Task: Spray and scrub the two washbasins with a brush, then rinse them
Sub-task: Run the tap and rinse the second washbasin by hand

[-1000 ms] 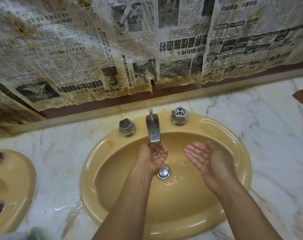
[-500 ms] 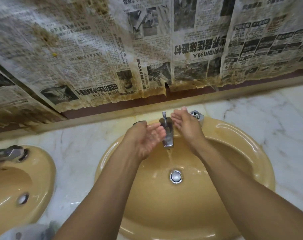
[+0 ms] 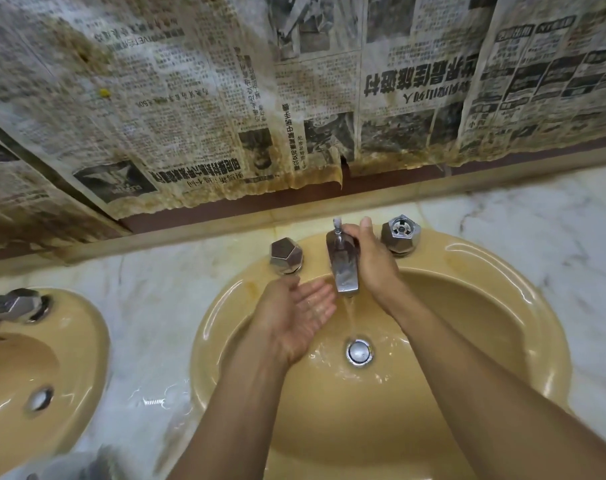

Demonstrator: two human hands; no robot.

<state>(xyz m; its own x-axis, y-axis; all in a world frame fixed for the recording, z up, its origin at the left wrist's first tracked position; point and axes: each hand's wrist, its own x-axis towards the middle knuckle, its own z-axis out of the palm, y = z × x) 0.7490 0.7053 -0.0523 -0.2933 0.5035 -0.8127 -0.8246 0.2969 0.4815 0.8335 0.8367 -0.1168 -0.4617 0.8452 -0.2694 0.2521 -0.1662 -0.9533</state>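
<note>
The mustard-yellow oval ceramic washbasin (image 3: 485, 313) fills mid-frame, with room in its bowl beneath my forearms. Its twin washbasin (image 3: 69, 358) sits lower left on the white marble table (image 3: 156, 292). Faceted chrome knobs (image 3: 286, 255) flank the running chrome spout (image 3: 344, 271). My right hand (image 3: 372, 261) curls round it, and my left hand (image 3: 294, 317) lies palm-up, fingers loose, beside it.

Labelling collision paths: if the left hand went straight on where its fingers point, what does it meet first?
Probably the running water under the faucet spout: the left hand, palm up, points that way. Depth is unclear; it could touch the spout tip instead.
</note>
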